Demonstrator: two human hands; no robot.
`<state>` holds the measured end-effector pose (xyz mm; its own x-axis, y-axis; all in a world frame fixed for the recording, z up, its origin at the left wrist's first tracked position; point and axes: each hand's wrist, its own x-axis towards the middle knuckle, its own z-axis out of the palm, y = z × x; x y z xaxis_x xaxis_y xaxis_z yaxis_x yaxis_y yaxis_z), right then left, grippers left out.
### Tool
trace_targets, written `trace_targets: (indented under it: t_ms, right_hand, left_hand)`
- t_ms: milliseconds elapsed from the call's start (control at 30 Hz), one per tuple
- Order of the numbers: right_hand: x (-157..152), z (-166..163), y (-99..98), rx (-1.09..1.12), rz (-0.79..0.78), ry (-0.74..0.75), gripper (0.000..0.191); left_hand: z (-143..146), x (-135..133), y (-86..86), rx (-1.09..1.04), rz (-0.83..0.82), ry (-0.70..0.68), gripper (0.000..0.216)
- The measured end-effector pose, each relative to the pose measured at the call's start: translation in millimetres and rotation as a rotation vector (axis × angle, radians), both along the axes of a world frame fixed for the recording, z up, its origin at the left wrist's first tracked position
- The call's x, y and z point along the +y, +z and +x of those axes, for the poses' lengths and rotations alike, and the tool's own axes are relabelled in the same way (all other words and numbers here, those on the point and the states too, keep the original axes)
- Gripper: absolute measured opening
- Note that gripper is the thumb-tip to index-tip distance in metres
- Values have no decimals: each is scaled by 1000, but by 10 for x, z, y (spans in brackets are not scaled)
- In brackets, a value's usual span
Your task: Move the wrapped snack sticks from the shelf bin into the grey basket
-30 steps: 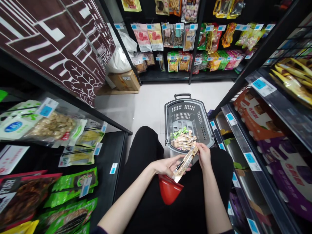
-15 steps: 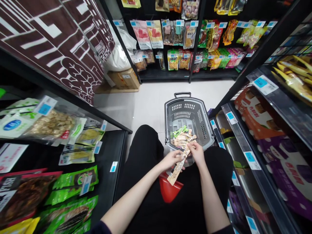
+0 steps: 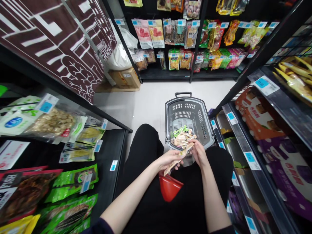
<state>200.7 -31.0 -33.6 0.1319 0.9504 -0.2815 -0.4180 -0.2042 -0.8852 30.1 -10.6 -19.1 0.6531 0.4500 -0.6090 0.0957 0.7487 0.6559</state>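
Observation:
Between my hands, slanting up to the right, are long, narrow beige snack packets [image 3: 184, 152], seemingly more than one together. My left hand [image 3: 170, 160] is closed round their lower part. At their upper end the fingers of my right hand [image 3: 198, 152] pinch them. Just beyond my hands a grey shopping basket [image 3: 207, 126] stands on the floor, its handle folded at the far side. Inside it lie several similar beige packets [image 3: 181, 141] and some green packets [image 3: 180, 130]. A red, smooth object [image 3: 170, 188] shows below my hands, between my legs; its kind is unclear.
Shelves with bagged snacks [image 3: 70, 123] flank my left side. On the right, shelf tiers [image 3: 258, 136] hold orange and purple boxes [image 3: 280, 156]. Hanging bags fill the far rack [image 3: 165, 78]. A cardboard box [image 3: 125, 79] sits on the floor at the far left.
The held packets have turned from steep to a flatter slant, and their lower end has moved up and left. My right hand has shifted slightly right. The basket looks the same.

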Motion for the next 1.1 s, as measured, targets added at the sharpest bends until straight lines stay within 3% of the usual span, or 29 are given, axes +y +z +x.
trace_targets:
  t_ms: [100,167,400,833,967,1100]
  right_hand:
    - [4,-19,-38,-16,-27,25,43]
    - [11,-31,-71,-43,-52,20,37]
    - [10,-60,-118,-97,-107,-72,33]
    - [17,89,-244,-53,-121,-426,34]
    - [8,191,-247,-17,-137,-502,32]
    - [3,252,-258,-8,-151,-511,34]
  left_hand:
    - [34,-7,-46,88,92,102,39]
    - [46,-7,-57,141,157,139,36]
    - [24,68,-48,282,320,145,20]
    - [-55,105,-66,116,142,-129,31]
    - [-89,119,-47,113,140,-145,37]
    - [-86,140,-85,213,190,-47,33]
